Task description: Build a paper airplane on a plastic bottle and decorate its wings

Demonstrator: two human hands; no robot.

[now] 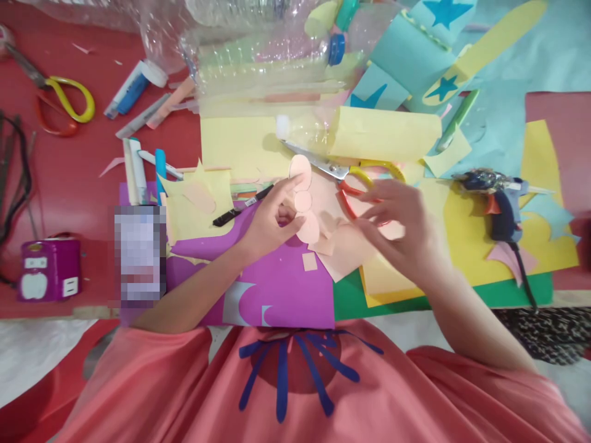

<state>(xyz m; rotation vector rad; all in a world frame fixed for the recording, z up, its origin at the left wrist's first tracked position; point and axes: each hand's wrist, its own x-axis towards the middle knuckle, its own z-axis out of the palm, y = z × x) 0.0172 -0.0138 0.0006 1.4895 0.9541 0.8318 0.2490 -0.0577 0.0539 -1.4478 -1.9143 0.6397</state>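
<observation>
My left hand pinches a pale pink paper cutout, made of a small middle circle between two rounded lobes, with pencil-like outlines. The cutout is held above purple paper. My right hand, slightly blurred, hovers at the red and yellow handles of a pair of scissors, its fingers curved and apart. The scissors' blades point to the upper left. Whether the fingertips touch the handles, I cannot tell. Pink paper scraps and a small pink square lie under and beside the hands. A black cutter or pen lies behind my left wrist.
A glue gun with its cord lies at the right. At the left are other scissors, glue sticks, markers, a blurred-out phone and a purple box. A plastic bottle and star-decorated blue paper lie at the back.
</observation>
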